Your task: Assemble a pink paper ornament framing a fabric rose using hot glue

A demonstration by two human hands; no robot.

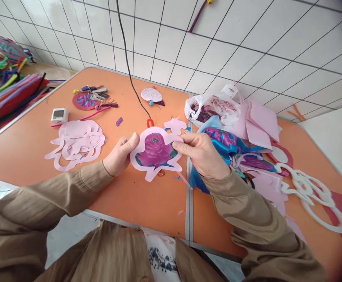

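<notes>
Together, the person's left hand point(120, 153) and right hand point(205, 154) pinch opposite edges of a pink cutout point(150, 174) framing a purple rose point(153, 150) above an orange table point(147, 201).

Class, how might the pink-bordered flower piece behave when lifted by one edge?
The pink-bordered flower piece looks thin, so it is probably light. Spanning the left hand and right hand without obvious sagging, it may be slightly stiff. Its narrow points could bend.
</notes>
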